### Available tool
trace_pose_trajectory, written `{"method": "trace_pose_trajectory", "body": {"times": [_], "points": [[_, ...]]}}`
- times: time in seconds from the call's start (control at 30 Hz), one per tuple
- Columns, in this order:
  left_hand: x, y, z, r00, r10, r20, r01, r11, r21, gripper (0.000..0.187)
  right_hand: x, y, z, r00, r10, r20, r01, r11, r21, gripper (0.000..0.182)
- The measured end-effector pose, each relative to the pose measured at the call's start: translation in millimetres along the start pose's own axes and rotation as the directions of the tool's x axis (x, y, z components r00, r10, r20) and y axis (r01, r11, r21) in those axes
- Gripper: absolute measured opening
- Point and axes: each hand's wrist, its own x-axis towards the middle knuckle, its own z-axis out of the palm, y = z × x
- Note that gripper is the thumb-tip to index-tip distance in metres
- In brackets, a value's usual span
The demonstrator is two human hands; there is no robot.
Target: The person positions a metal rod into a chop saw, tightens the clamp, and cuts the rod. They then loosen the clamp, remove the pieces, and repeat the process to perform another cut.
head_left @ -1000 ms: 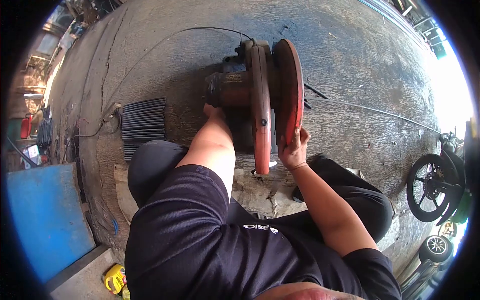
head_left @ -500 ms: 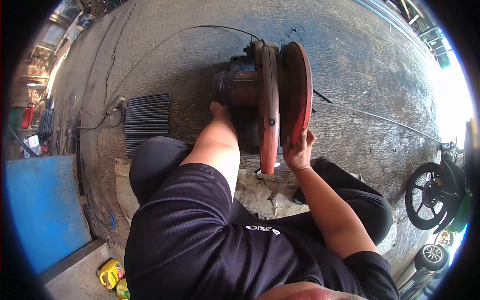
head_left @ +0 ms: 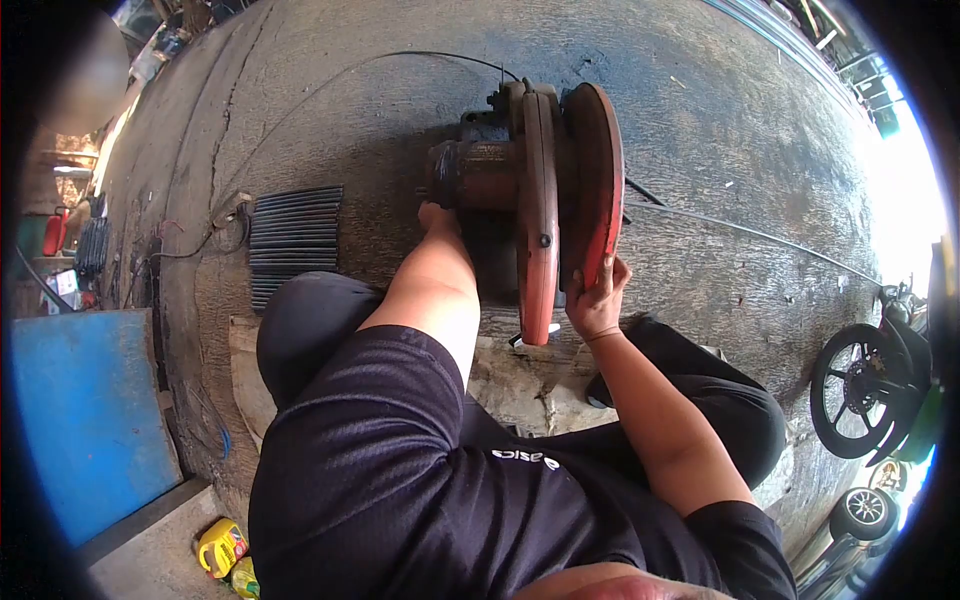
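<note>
In front of me stands a cut-off saw with a worn motor body and a dark red, curved handle. On its right side is a round red guard. My right hand is closed at the guard's lower edge, fingers bent up against it. Beneath the motor end, my left hand reaches in low; its fingers are mostly hidden by the machine. To the left, a row of cut dark metal rods lies side by side on the floor.
A long thin rod runs right from the saw towards a motorcycle wheel. A cable curves behind the saw. On the left are a blue panel and a yellow container. A blurred shape fills the upper left.
A blurred, pale shape has come into the upper left edge of the view. Both hands and the saw keep nearly the same place.
</note>
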Motion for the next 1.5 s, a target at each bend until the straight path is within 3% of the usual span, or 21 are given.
{"method": "trace_pose_trajectory", "body": {"times": [0.17,0.37,0.47,0.67,0.8,0.93,0.97,1.03,1.1,1.17,1.23,1.27,1.33,1.37,1.43,1.5], "points": [[-3.1,3.2,-0.5,0.990,-0.127,0.065,0.137,0.973,-0.188,0.025,-2.9,1.8,2.8,1.000,0.007,-0.002,-0.007,0.997,0.073,0.084],[-0.8,-2.3,4.4,0.998,-0.063,0.006,0.064,0.996,-0.058,0.026,0.0,-0.3,0.3,1.000,0.008,0.006,-0.008,0.998,0.065,0.083],[-7.1,4.3,5.5,0.987,-0.101,-0.127,0.093,0.994,-0.065,0.024,-0.8,-0.3,1.0,1.000,0.013,0.007,-0.014,0.999,0.037,0.087],[-50.5,55.0,-30.5,0.931,-0.326,-0.165,0.277,0.924,-0.264,0.038,0.6,-1.8,-2.3,0.999,0.026,0.036,-0.026,1.000,0.008,0.089],[-70.2,74.8,-71.0,0.925,-0.292,-0.243,0.258,0.952,-0.163,0.045,1.7,-6.6,-4.3,0.998,0.053,0.023,-0.054,0.996,0.064,0.078],[-87.2,83.6,-111.6,0.863,-0.302,-0.405,0.301,0.951,-0.067,0.046,4.8,-16.1,-14.7,0.989,0.120,0.083,-0.124,0.991,0.051,0.087],[-74.1,72.8,-115.2,0.866,-0.301,-0.400,0.295,0.952,-0.077,0.046,12.2,-22.2,-21.8,0.990,0.122,0.074,-0.121,0.993,-0.012,0.081],[-29.7,34.4,-118.8,0.869,-0.344,-0.356,0.225,0.915,-0.335,0.047,29.4,-35.0,-34.2,0.991,0.121,0.059,-0.116,0.990,-0.086,0.074],[-22.9,28.4,-133.1,0.886,-0.311,-0.343,0.236,0.941,-0.243,0.046,54.8,-49.5,-38.3,0.978,0.190,-0.091,-0.199,0.975,-0.102,0.049],[-30.5,28.0,-141.5,0.899,-0.284,-0.335,0.245,0.957,-0.154,0.045,80.9,-62.3,-43.6,0.987,0.141,-0.076,-0.146,0.987,-0.069,0.041],[-60.3,55.9,-153.6,0.893,-0.363,-0.267,0.243,0.887,-0.393,0.040,110.2,-86.5,-49.2,0.990,0.055,-0.132,-0.051,0.998,0.032,0.022],[-75.3,69.4,-162.0,0.892,-0.365,-0.267,0.240,0.883,-0.404,0.040,119.5,-99.0,-48.7,0.990,0.044,-0.134,-0.040,0.999,0.034,0.022],[-98.5,88.7,-177.5,0.915,-0.286,-0.283,0.235,0.951,-0.202,0.041,134.1,-123.3,-45.3,0.999,-0.007,-0.048,0.018,0.976,0.219,0.017],[-89.3,82.0,-177.6,0.914,-0.292,-0.283,0.237,0.948,-0.213,0.041,140.6,-139.4,-45.3,0.999,-0.052,-0.018,0.054,0.965,0.255,0.014],[-64.0,61.4,-175.4,0.939,-0.295,-0.177,0.166,0.838,-0.519,0.044,140.5,-157.3,-28.2,0.987,-0.138,0.087,0.101,0.937,0.335,0.014],[-53.3,54.2,-180.0,0.941,-0.298,-0.159,0.176,0.835,-0.521,0.044,133.0,-175.3,-6.2,0.957,-0.181,0.224,0.089,0.926,0.367,0.014]]}}
